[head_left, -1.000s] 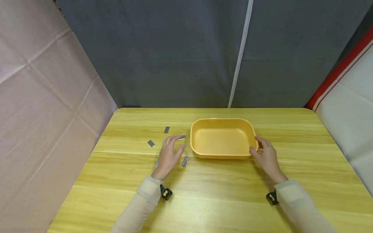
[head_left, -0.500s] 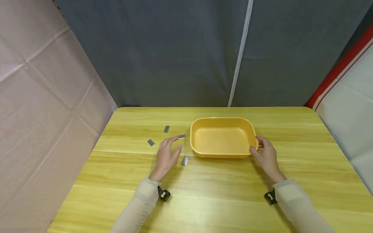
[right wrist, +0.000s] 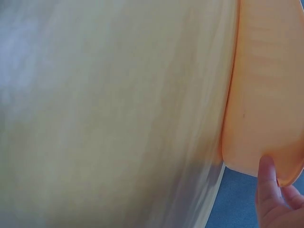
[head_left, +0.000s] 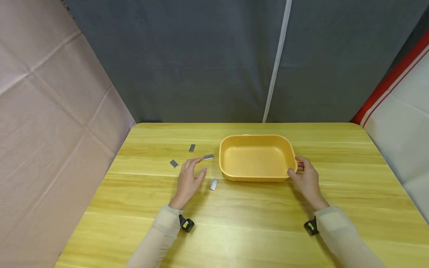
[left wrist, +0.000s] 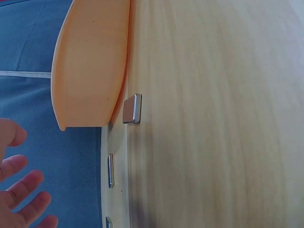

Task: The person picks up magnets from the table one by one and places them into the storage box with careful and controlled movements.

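My left hand (head_left: 186, 183) hovers over the left half of the table with relaxed, spread fingers and holds nothing. Its index fingertip is right at the near end of a small grey rectangular block (head_left: 208, 157). A shinier block (head_left: 213, 184) lies just right of the thumb; it also shows below the basin in the left wrist view (left wrist: 132, 109). Two more blocks lie beyond the hand, one at the back (head_left: 192, 148) and one farther left (head_left: 174, 163). My right hand (head_left: 306, 182) grips the right end of a yellow plastic basin (head_left: 256, 160), thumb on the near corner. Nothing lies in the basin.
The wood-grain table (head_left: 254, 227) ends at a dark grey curtain (head_left: 201, 67) with a pale vertical strip. A pinkish cloth (head_left: 57, 111) hangs at the left, and a white cloth with a red border (head_left: 402, 119) at the right.
My left hand has drawn back slightly, leftward and toward me. A block partly visible beside its wrist a second ago is now out of sight. The right hand keeps its grip on the basin.
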The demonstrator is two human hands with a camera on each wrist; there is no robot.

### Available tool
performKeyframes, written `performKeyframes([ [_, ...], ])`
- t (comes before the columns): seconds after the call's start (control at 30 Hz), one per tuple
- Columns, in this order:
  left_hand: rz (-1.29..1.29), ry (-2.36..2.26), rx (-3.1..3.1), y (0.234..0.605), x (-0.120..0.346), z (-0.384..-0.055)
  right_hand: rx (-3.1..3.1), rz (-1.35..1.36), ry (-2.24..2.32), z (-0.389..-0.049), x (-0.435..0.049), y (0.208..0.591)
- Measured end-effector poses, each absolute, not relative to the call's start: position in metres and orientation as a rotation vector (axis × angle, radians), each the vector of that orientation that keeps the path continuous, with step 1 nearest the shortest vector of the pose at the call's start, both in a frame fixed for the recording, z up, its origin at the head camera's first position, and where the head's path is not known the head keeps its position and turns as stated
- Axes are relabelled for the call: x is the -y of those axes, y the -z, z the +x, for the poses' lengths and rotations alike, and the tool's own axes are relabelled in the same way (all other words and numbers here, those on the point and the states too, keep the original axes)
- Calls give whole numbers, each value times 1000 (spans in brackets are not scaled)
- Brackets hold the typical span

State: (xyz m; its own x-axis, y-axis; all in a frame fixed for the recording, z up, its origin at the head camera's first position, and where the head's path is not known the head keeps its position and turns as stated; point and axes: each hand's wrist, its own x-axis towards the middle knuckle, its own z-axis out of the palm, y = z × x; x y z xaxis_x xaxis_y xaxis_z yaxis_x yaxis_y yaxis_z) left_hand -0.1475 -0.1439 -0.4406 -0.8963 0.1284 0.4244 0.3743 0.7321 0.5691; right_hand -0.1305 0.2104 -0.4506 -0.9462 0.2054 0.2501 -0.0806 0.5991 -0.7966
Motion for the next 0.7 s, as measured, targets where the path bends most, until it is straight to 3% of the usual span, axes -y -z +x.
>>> performKeyframes([
  [0.7, -351, 975, 2632, 445, 151, -142, 2553, -180, -1302, -131, -208, 449],
])
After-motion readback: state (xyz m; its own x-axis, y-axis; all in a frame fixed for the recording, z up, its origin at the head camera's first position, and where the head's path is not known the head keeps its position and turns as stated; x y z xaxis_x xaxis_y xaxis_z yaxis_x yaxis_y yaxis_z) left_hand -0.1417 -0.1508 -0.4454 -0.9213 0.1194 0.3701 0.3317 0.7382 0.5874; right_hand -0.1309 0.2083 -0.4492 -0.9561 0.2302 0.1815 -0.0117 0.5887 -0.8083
